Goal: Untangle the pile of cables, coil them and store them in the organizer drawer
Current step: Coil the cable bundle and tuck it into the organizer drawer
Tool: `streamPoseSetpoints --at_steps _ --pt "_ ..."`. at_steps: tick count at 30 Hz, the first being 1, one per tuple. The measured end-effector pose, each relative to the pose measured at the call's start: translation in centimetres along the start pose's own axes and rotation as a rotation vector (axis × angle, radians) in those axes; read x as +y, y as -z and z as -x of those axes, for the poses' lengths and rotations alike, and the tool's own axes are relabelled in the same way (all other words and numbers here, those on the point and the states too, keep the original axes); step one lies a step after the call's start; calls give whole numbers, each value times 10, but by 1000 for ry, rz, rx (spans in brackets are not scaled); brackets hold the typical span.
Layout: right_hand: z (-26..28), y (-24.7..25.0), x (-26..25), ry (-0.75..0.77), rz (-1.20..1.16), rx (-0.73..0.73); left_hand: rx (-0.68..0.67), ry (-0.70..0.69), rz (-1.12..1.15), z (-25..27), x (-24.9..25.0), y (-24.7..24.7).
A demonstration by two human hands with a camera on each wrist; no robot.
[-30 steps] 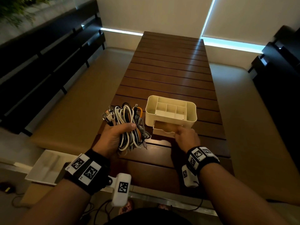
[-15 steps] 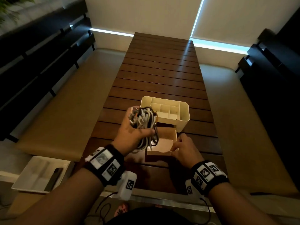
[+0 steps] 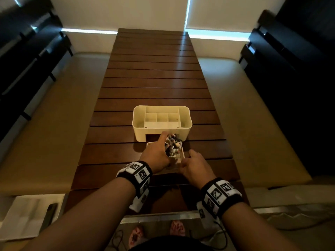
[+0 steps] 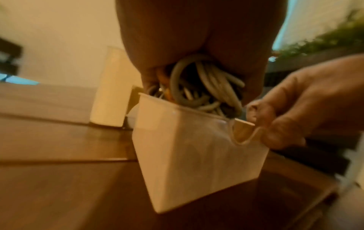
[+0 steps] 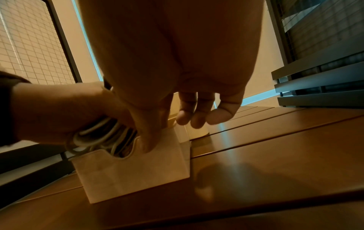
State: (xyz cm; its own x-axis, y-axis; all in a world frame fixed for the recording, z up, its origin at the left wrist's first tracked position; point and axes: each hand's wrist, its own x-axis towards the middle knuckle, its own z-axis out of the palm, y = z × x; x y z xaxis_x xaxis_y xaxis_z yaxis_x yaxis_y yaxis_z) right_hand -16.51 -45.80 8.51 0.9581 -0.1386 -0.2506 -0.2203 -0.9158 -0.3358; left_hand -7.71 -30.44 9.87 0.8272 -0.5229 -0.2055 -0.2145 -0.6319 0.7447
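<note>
A cream organizer [image 3: 161, 130] stands on the slatted wooden table [image 3: 154, 84]. Its drawer [image 3: 182, 154] [image 4: 197, 147] [image 5: 133, 165] is pulled out toward me. My left hand [image 3: 161, 151] grips a coiled bundle of white, grey, black and orange cables [image 3: 172, 144] [image 4: 206, 87] [image 5: 98, 137] and holds it down in the drawer's top. The bundle's upper loops stick out above the rim. My right hand [image 3: 188, 158] [image 4: 275, 124] pinches the drawer's front wall beside its notch, with the thumb [image 5: 149, 137] on the outside face. The drawer's inside is mostly hidden by the hands.
Beige padded benches [image 3: 54, 124] run along both long sides of the table, with dark slatted furniture [image 3: 27, 60] beyond them. A white tray [image 3: 27, 214] with a dark phone [image 3: 49, 212] lies on the floor at lower left. Cords trail by my feet.
My left hand lifted the cable bundle off the table and carried it right, down into the drawer. My right hand pulled the drawer out from the organizer and still holds its front.
</note>
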Motion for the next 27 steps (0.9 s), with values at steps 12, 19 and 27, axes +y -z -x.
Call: streamPoseSetpoints --at_steps 12,19,27 --pt "-4 38 -3 -155 -190 -147 -83 -61 -635 -19 -8 -20" --pt "-22 53 -20 154 -242 -203 -140 -49 -704 -18 -7 -18" --pt "-31 10 -15 169 -232 -213 -264 71 -418 -24 -17 -2"
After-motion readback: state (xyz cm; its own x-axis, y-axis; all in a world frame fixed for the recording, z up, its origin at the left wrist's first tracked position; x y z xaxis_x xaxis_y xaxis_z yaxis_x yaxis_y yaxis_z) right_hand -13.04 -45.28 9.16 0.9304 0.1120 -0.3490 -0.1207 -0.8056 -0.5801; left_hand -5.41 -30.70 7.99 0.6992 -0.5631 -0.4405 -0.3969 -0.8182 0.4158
